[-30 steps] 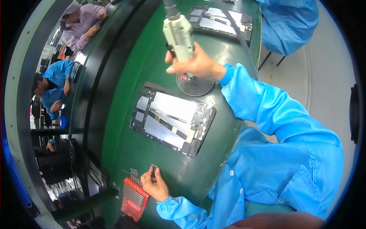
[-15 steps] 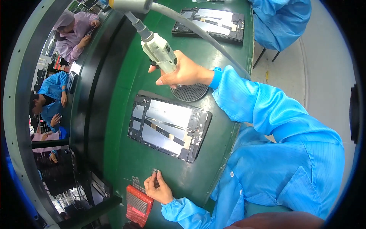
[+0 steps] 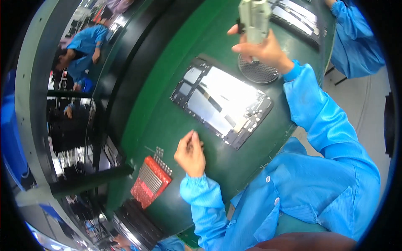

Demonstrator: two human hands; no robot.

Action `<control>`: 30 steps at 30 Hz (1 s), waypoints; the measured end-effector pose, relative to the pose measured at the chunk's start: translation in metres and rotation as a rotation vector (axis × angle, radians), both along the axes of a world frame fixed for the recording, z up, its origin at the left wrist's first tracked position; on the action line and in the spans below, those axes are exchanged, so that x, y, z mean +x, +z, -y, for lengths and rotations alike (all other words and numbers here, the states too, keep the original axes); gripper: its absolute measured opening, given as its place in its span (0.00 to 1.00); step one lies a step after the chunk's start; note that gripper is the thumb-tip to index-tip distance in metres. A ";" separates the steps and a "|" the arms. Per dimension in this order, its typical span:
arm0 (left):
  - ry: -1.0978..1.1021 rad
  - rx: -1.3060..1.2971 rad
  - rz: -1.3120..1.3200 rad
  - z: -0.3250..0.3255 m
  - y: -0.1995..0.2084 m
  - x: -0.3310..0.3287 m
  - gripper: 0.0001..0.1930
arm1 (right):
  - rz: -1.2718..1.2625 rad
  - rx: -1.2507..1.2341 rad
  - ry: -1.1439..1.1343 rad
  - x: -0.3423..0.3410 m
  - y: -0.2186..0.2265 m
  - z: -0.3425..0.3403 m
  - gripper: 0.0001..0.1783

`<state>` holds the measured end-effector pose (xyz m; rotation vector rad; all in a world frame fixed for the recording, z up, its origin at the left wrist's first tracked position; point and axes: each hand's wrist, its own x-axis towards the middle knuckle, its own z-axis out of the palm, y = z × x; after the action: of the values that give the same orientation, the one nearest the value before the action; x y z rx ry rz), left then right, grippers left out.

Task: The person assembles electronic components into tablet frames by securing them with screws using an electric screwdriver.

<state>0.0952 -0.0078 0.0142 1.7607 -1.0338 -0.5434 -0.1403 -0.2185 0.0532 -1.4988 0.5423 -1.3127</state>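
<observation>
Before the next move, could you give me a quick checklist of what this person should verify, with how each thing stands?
1. Right hand grips the pale handheld tool: ok.
2. Tool held away from the opened device: ok, it's over the round dark dish.
3. Device lying on the green table, inside exposed: ok.
4. Left hand off the device: ok, beside it.
5. Small part between the left fingers: cannot tell, too blurred.
6. Anything on the tool's tip: cannot tell.

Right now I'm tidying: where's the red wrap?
The red wrap lies on the table, lower left in the head view, just left of the left hand.
</observation>
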 end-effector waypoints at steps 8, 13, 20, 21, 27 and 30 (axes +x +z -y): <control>-0.035 0.198 -0.579 0.055 0.010 0.025 0.09 | 0.034 -0.013 0.035 0.008 0.000 -0.001 0.18; 0.000 0.190 -0.681 0.067 0.011 0.035 0.08 | 0.010 -0.011 0.027 0.008 -0.003 0.003 0.23; -0.040 0.206 -0.693 0.065 0.006 0.039 0.07 | -0.002 -0.020 0.047 0.006 -0.002 -0.003 0.23; -0.038 0.201 -0.699 0.065 0.005 0.040 0.07 | -0.004 -0.014 0.042 0.008 0.000 -0.005 0.24; -0.007 0.214 -0.533 0.072 0.007 0.036 0.10 | 0.141 0.070 0.259 0.045 0.024 -0.061 0.22; -0.041 0.176 -0.569 0.058 0.002 0.029 0.13 | 0.147 0.138 0.467 0.073 0.030 -0.095 0.23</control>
<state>0.1238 -0.0660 0.0163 1.5922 -0.6341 -1.1123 -0.0668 -0.1236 0.0831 -1.3025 0.1666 -0.9866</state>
